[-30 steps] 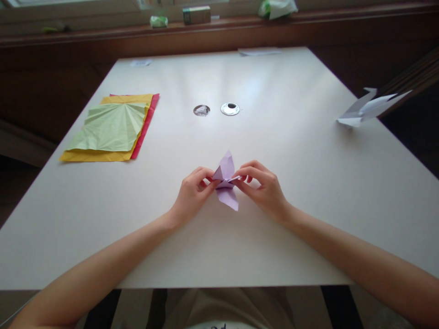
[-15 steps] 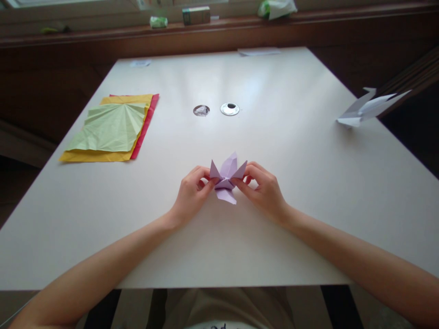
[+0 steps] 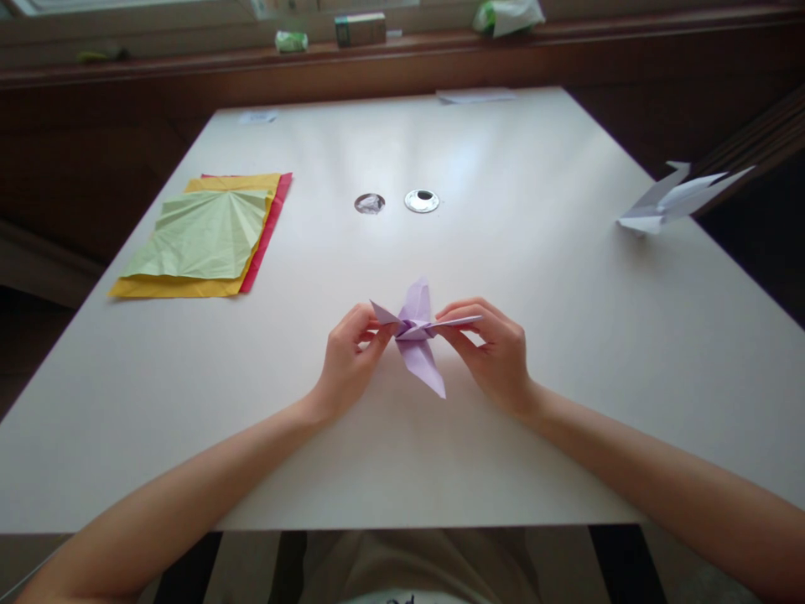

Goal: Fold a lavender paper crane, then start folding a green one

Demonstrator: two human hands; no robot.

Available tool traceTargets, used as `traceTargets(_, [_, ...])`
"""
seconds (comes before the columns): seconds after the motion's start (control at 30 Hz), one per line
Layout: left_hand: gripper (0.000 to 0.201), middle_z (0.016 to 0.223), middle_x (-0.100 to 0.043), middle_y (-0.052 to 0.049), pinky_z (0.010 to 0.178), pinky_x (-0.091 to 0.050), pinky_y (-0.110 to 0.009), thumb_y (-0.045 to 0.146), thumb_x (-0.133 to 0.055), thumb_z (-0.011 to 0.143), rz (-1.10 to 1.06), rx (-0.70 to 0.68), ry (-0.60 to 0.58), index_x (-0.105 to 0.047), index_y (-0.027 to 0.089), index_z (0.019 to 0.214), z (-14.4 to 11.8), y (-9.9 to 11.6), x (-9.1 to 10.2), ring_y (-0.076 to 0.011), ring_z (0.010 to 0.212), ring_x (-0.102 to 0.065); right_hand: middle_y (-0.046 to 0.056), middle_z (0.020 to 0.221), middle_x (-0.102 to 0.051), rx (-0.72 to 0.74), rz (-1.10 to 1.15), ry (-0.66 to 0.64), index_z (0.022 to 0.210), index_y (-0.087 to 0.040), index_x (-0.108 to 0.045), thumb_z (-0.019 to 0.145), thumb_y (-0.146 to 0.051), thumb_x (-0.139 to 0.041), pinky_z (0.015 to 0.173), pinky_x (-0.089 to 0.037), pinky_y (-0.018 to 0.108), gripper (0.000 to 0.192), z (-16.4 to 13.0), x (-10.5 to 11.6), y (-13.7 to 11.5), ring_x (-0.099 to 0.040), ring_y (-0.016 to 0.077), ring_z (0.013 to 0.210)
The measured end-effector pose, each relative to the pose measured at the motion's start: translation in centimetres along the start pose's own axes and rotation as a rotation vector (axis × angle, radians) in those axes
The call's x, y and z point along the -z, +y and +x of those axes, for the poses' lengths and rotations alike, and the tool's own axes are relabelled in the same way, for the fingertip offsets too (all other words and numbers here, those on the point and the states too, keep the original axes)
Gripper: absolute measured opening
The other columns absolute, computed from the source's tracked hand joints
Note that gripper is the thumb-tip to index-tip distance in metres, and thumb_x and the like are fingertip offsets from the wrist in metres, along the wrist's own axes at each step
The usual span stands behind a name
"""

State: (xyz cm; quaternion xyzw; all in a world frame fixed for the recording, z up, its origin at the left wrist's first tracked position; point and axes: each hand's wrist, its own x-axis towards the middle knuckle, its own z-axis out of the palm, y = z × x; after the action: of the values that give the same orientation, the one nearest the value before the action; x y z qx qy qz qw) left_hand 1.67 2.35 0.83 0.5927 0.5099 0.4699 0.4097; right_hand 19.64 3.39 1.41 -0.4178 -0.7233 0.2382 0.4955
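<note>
A folded lilac paper crane [image 3: 416,330] is held between my two hands over the middle of the white table [image 3: 402,461]. My left hand [image 3: 357,348] pinches its left side, thumb against fingers, with a pointed tip standing out above the fingers. On the other side, my right hand [image 3: 489,346] pinches the right point, which lies nearly level across the fingers. One broad flap points away from me and another slants down toward me. Parts of the paper under my fingertips are hidden.
On the left lies a stack of green [image 3: 201,235], yellow [image 3: 173,288] and red paper [image 3: 269,235]. A white paper crane [image 3: 660,210] stands by the right edge. Two round holes [image 3: 370,203] with metal rims lie beyond my hands. Small packets and a box [image 3: 360,29] sit on the sill.
The two side points have spread outward and lower, the right one now almost flat. The near flap reaches farther toward me. My right hand has shifted slightly right.
</note>
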Motion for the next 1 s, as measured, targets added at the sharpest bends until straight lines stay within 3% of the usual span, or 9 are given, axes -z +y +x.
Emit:
traceTargets(0.23, [0.011, 0.091, -0.058, -0.003, 0.07, -0.049, -0.025, 0.03, -0.056, 0.081, -0.071, -0.033, -0.007, -0.059, 0.019, 0.08, -0.08, 0.2, 0.03, -0.0142, 0.083, -0.058, 0.002, 0.082, -0.062, 0.024, 0.01, 0.002, 0.079, -0.022, -0.061, 0.08, -0.019, -0.058, 0.064, -0.052, 0.029, 0.005, 0.04, 0.04, -0.27, -0.061, 0.0131, 0.073])
traceTargets(0.4, [0.011, 0.094, -0.058, -0.004, 0.073, -0.048, -0.026, 0.028, -0.056, 0.081, -0.05, -0.082, -0.098, -0.057, 0.02, 0.088, -0.19, 0.37, 0.21, -0.015, 0.089, -0.057, 0.001, 0.077, -0.061, 0.026, 0.016, 0.017, 0.077, -0.021, -0.06, 0.077, -0.016, -0.061, 0.063, -0.05, 0.028, 0.005, -0.06, 0.01, -0.17, -0.059, 0.0128, 0.07])
traceTargets(0.6, [0.059, 0.115, -0.049, -0.006, 0.075, -0.048, -0.026, 0.031, -0.072, 0.067, -0.054, -0.057, -0.162, -0.04, 0.028, 0.117, -0.22, 0.07, 0.47, -0.0164, 0.095, -0.055, 0.0, 0.078, -0.057, -0.128, 0.22, 0.176, 0.078, -0.022, -0.058, 0.077, -0.016, -0.06, 0.065, -0.05, 0.029, 0.006, -0.13, -0.03, 0.23, -0.056, 0.0128, 0.073])
traceTargets(0.77, [0.074, 0.116, -0.051, -0.005, 0.08, -0.047, -0.028, 0.033, -0.071, 0.068, -0.108, -0.067, -0.317, -0.03, 0.035, 0.129, -0.14, -0.09, 0.71, -0.0176, 0.1, -0.054, 0.0, 0.08, -0.056, -0.129, 0.296, 0.241, 0.079, -0.022, -0.058, 0.078, -0.017, -0.06, 0.063, -0.049, 0.028, 0.005, 0.01, -0.11, 0.14, -0.056, 0.0119, 0.071])
traceTargets(0.87, [0.074, 0.123, -0.05, -0.006, 0.085, -0.047, -0.03, 0.03, -0.073, 0.066, -0.112, -0.078, -0.335, -0.034, 0.034, 0.13, -0.15, -0.16, 0.61, -0.0207, 0.108, -0.052, -0.001, 0.077, -0.058, -0.151, 0.329, 0.188, 0.08, -0.021, -0.059, 0.078, -0.017, -0.06, 0.063, -0.051, 0.027, 0.005, 0.01, -0.14, 0.13, -0.058, 0.0115, 0.069])
traceTargets(1.0, [0.042, 0.112, -0.057, -0.005, 0.084, -0.048, -0.031, 0.027, -0.064, 0.076, -0.184, -0.055, -0.271, -0.051, 0.025, 0.115, -0.19, -0.02, 0.28, -0.0192, 0.1, -0.057, -0.001, 0.073, -0.062, -0.098, 0.274, -0.063, 0.078, -0.02, -0.06, 0.077, -0.017, -0.061, 0.063, -0.052, 0.026, 0.003, -0.1, 0.02, 0.01, -0.06, 0.0115, 0.068])
